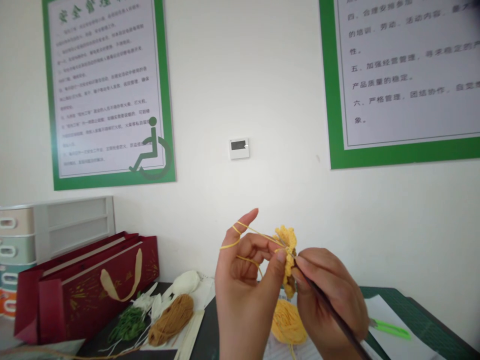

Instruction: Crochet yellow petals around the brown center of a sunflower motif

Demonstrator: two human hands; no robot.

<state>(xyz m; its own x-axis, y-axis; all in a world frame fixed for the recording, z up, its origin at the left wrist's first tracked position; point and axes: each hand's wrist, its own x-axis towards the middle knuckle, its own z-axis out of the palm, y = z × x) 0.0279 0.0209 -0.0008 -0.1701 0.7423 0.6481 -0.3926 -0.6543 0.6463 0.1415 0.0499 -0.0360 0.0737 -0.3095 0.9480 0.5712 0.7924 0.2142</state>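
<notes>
Yellow crochetwork is being held up above a yarn ball, the left hand pinching it between thumb and fingers while yellow yarn is looping around the raised index finger. The right hand is pinching a dark-handled hook, whose tip is meeting the crochetwork.

Prob. craft wkshp: yarn, cutting mat, posters.
</notes>
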